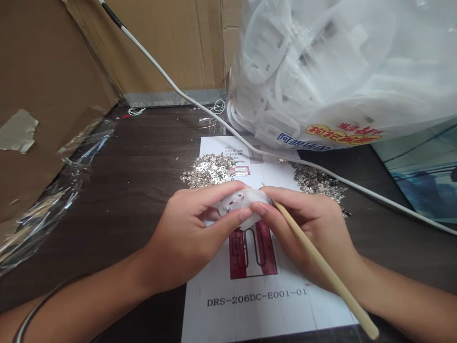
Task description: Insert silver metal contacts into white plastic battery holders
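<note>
A small white plastic part with holes and little raised posts is held between the thumb and fingers of my left hand. My right hand grips a wooden stick, whose thick end slants down toward the lower right. Its thin tip pokes out just behind the part. The right thumb also presses on the part's near edge. Beneath both hands lies a printed sheet with a dark red drawing. Beyond the left hand is a pile of small shiny metal pieces; another metal pile lies behind the right hand.
A clear plastic bag full of white plastic parts fills the back right. A white cable runs diagonally across the dark table. Cardboard stands at the left and back, and crumpled clear wrap lies along the left.
</note>
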Action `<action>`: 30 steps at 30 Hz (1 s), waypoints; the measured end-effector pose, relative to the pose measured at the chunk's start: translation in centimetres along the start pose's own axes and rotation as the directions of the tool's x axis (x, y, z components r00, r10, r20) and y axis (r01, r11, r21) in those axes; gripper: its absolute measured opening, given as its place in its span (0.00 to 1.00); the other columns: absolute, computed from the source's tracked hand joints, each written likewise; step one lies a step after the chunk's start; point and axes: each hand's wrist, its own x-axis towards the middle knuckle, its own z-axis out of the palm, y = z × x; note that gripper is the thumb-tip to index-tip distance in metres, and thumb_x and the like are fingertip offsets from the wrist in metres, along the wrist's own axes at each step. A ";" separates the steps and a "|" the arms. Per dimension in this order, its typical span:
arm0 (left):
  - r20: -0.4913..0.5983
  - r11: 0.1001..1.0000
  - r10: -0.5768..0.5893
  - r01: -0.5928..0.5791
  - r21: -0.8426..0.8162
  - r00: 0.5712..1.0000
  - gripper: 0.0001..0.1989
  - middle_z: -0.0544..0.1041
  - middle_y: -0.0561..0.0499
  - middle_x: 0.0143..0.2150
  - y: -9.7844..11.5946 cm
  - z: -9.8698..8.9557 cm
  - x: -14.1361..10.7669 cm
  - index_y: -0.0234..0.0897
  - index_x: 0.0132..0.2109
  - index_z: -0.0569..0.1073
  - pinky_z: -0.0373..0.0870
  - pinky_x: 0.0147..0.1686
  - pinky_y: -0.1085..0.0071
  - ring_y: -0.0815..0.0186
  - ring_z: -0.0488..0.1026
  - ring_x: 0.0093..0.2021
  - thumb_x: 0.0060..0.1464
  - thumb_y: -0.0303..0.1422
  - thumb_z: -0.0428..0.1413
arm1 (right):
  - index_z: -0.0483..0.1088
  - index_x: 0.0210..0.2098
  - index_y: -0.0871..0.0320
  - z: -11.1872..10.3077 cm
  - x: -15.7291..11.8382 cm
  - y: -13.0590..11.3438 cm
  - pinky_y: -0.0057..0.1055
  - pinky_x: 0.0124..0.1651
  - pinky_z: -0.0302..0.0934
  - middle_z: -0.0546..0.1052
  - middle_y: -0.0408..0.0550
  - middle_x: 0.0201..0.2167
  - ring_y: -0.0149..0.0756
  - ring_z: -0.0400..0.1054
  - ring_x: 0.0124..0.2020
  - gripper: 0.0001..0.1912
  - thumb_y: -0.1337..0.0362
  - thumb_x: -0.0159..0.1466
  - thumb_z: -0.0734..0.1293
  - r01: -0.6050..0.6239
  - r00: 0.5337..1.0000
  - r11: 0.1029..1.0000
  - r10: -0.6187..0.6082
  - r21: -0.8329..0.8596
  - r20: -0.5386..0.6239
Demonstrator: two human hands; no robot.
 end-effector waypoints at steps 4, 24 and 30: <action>0.012 0.999 -0.028 0.029 -0.046 1.000 0.06 0.77 0.57 0.26 -0.1 0.2 0.1 0.43 0.40 0.79 0.68 0.21 0.78 0.72 0.70 0.23 0.57 0.34 0.58 | 0.67 0.25 0.57 0.1 -0.1 0.1 0.22 0.16 0.53 0.65 0.38 0.16 0.25 0.62 0.16 0.13 0.62 0.66 0.67 -0.012 1.000 1.000 0.012 -0.024 -0.026; -0.115 0.966 -0.065 0.034 -0.255 0.991 0.12 0.81 0.54 0.40 -1.1 -0.4 0.0 0.40 0.41 0.77 0.77 0.43 0.83 0.71 0.78 0.41 0.47 0.27 0.66 | 0.77 0.40 0.55 -0.3 0.5 0.8 0.23 0.30 0.72 0.82 0.41 0.29 0.27 0.74 0.25 0.11 0.74 0.59 0.69 0.327 0.918 0.944 -0.329 -0.045 -0.221; -0.087 0.943 -0.109 0.075 -0.325 0.990 0.13 0.81 0.57 0.35 -0.6 -0.3 0.3 0.41 0.39 0.77 0.76 0.30 0.88 0.74 0.79 0.33 0.45 0.27 0.67 | 0.77 0.41 0.55 -0.5 0.6 0.5 0.26 0.27 0.71 0.80 0.41 0.26 0.29 0.72 0.23 0.11 0.73 0.59 0.70 0.229 0.946 0.973 -0.219 0.011 -0.240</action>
